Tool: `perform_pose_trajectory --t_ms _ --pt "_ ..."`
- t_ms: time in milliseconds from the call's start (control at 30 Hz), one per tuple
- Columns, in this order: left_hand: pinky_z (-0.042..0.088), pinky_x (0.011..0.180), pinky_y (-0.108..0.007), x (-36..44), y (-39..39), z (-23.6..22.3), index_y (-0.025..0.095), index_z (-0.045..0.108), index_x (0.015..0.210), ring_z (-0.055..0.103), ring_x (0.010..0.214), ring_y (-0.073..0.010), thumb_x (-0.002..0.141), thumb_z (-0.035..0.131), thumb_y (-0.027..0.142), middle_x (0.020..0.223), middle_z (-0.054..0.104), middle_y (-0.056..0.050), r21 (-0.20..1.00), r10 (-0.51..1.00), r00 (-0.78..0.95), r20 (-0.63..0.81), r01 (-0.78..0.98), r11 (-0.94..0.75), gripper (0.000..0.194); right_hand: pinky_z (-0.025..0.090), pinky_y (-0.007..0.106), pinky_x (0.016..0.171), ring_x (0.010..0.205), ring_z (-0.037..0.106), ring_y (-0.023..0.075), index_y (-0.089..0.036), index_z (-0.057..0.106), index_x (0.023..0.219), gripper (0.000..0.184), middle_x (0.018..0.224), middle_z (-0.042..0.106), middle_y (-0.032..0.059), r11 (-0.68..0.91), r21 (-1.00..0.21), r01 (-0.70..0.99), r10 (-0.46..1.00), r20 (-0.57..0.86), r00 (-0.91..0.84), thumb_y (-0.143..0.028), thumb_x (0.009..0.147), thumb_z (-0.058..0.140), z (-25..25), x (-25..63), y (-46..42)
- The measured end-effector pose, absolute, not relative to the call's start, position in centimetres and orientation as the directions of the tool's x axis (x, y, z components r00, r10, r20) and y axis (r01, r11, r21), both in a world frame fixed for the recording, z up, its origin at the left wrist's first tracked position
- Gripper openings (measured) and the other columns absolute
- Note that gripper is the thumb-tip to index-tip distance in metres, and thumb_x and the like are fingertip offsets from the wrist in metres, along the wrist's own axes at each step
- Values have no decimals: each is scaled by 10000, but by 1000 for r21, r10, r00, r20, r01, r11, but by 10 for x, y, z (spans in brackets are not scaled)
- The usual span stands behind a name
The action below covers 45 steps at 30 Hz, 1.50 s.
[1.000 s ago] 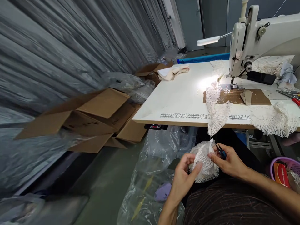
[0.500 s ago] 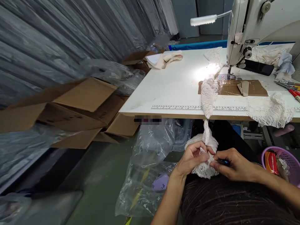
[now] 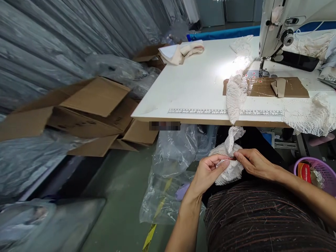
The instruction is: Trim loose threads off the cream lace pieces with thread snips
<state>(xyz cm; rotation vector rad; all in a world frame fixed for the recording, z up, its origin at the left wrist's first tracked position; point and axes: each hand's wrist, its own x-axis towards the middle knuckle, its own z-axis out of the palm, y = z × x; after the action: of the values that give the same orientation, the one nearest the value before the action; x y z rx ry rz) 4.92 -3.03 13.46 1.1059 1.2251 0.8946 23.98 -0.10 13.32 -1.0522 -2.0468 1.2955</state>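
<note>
White lace fabric (image 3: 229, 175) hangs bunched over my lap, below the table's front edge. A narrow twist of it runs up to the lace strip (image 3: 235, 94) lying across the tabletop. My left hand (image 3: 210, 171) pinches the lace from the left with thumb and fingers. From the right, my right hand (image 3: 256, 163) is closed round a small tool with a thin metal tip (image 3: 231, 156); the tip points left, at the lace by my left fingertips. My fingers hide most of the tool, so I cannot tell its exact kind.
A sewing machine (image 3: 275, 31) stands on the white table (image 3: 183, 94), which has a printed ruler edge. More lace (image 3: 308, 113) lies at the right. Left are open cardboard boxes (image 3: 86, 120) and clear plastic bags (image 3: 175, 150). A purple basket (image 3: 327, 175) is low right.
The view has tilted down slightly. My right hand has turned, bringing the tool's metal tip into sight at the lace. Both hands have moved closer to the lace's narrow twist.
</note>
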Motion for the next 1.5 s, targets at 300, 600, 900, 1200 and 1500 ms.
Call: perform_pose_trajectory --t_ms 300,600,900,1200,1500 --pt "379 508 -233 49 -28 134 180 786 742 523 535 -126 727 789 403 639 695 -29 971 968 111 -223 112 211 224 304 246 544 531 384 111 -190 552 745 512 570 415 -40 210 -911 354 850 -9 -527 -537 1013 287 124 235 1" --pt "330 487 -219 53 -25 139 175 763 735 448 499 -100 706 797 408 582 622 3 961 950 154 -271 93 259 237 271 252 523 523 343 110 -202 492 692 408 579 425 -31 303 -848 435 846 30 -532 -421 1008 353 122 233 -4" --pt "334 515 -219 52 -20 132 137 710 737 421 524 -97 743 751 476 573 558 15 956 945 178 -273 162 246 342 445 265 600 677 512 155 -169 588 1026 433 797 598 34 80 -969 235 995 61 -85 -563 859 523 103 238 17" --pt "421 636 -258 43 -16 134 163 716 770 525 624 -141 810 678 420 667 625 -8 957 976 155 -153 271 107 264 323 241 469 497 349 99 -206 497 696 478 551 407 -54 -19 -997 70 994 -27 -108 -665 715 630 95 223 37" --pt "432 958 -372 52 8 135 199 739 1087 577 1088 -273 791 679 553 1118 622 -102 982 957 251 147 75 -171 465 348 221 513 552 391 91 -214 409 698 202 626 446 -38 425 -900 95 849 360 -388 -187 831 559 139 236 -28"
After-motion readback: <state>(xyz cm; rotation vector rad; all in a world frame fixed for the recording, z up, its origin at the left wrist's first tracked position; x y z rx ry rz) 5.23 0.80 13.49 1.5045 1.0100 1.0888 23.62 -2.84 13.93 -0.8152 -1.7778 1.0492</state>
